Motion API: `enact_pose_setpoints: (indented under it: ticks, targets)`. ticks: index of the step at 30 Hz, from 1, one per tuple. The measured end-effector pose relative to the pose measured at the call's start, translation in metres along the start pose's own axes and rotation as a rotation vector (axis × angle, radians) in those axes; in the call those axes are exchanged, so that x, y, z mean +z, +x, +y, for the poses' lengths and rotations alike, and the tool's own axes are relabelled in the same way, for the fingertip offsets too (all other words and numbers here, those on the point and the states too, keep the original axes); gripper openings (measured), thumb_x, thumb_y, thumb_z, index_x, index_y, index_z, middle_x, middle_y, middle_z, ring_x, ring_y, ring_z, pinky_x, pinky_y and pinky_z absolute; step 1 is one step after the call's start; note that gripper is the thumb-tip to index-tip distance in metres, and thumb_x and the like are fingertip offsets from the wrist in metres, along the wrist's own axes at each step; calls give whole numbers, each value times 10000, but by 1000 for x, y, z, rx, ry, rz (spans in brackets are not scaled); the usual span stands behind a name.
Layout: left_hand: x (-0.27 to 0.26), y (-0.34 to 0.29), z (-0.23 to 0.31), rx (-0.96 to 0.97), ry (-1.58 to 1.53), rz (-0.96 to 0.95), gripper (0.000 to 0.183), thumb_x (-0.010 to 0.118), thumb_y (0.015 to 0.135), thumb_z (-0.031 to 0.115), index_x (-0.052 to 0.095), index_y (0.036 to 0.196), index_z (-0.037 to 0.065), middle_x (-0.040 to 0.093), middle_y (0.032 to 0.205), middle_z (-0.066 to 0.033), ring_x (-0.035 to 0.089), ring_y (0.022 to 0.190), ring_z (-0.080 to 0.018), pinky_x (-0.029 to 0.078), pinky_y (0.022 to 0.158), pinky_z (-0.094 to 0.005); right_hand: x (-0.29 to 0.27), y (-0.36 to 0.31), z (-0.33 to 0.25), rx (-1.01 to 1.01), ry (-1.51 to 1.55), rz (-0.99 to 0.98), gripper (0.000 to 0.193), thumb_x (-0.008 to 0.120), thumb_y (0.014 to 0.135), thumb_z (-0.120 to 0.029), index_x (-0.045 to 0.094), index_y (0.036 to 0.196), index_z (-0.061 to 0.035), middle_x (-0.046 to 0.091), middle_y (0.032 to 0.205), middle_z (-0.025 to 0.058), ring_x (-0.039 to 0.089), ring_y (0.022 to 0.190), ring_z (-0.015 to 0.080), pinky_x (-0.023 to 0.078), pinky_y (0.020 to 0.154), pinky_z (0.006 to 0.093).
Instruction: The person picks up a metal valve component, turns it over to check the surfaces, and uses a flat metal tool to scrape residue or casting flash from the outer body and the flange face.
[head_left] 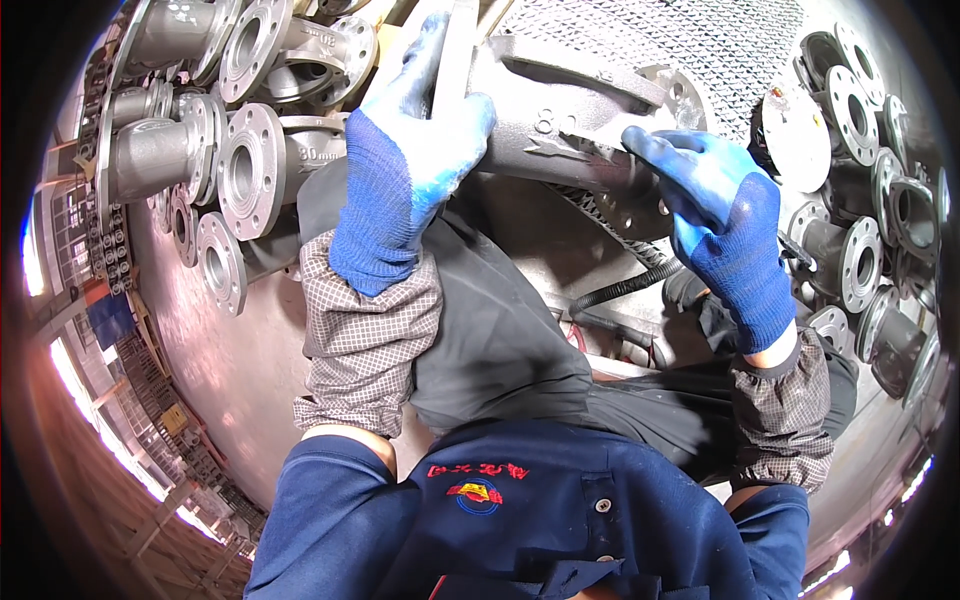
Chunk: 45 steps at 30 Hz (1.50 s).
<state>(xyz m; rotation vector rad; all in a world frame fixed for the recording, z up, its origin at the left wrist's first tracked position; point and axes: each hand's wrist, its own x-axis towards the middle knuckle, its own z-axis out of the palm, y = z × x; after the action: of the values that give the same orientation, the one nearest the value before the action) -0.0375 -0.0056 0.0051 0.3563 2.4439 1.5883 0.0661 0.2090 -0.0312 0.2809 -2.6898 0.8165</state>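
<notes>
Casting [508,142] lies long axis crosswise, the left hand [425,145] gripping a pale bar [456,55] (right hand [712,185], grip unclear).

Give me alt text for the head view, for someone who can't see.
A blue-gloved left hand holds a pale bar beside a grey flanged casting; the gloved right hand is at the casting's right end. More flanged castings are on both sides, with metal mesh beyond.

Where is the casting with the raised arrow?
The flanged casting is at the head view's upper centre, between the gloved left hand and right hand, beside the metal mesh.
</notes>
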Motion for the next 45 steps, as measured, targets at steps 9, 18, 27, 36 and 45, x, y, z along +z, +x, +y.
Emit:
enact_pose_setpoints:
  ticks: [9, 18, 27, 36, 45]
  targets:
    - [1, 1, -2, 52, 7, 6, 553, 615, 796, 79, 481, 1320, -37, 593, 1162, -77, 519, 973, -93, 434, 870, -226, -1, 0, 0, -7, 15, -3, 409, 620, 762, 49, 673, 1112, -156, 677, 941, 108, 646, 812, 257, 510, 696, 313]
    - [1, 1, -4, 75, 17, 11, 547, 618, 794, 67, 486, 1314, -42, 586, 1187, -99, 531, 1006, -112, 437, 886, -239, 6, 0, 4, -39, 13, 56, 490, 603, 659, 9, 671, 1106, -180, 664, 913, 88, 632, 744, 263, 503, 632, 333]
    - [2, 3, -7, 87, 64, 33, 543, 615, 795, 58, 490, 1317, -27, 572, 1224, -93, 529, 1043, -124, 426, 916, -251, 0, 0, -1, 14, 43, 12, 408, 626, 751, 63, 677, 1098, -146, 681, 928, 100, 647, 811, 249, 511, 701, 307]
    - [1, 1, -3, 81, 31, 4, 540, 615, 796, 59, 494, 1316, -23, 571, 1227, -98, 520, 1039, -118, 428, 909, -247, 7, -1, 3, -30, 10, 69, 466, 590, 672, 21, 678, 1091, -165, 668, 914, 76, 630, 748, 258, 500, 637, 335]
    - [2, 1, -2, 58, 60, 25, 548, 616, 792, 66, 489, 1316, -29, 567, 1241, -116, 514, 1068, -122, 424, 915, -246, 6, -2, 4, -32, 7, 54, 479, 604, 648, 3, 675, 1091, -167, 666, 924, 77, 627, 760, 261, 497, 644, 339]
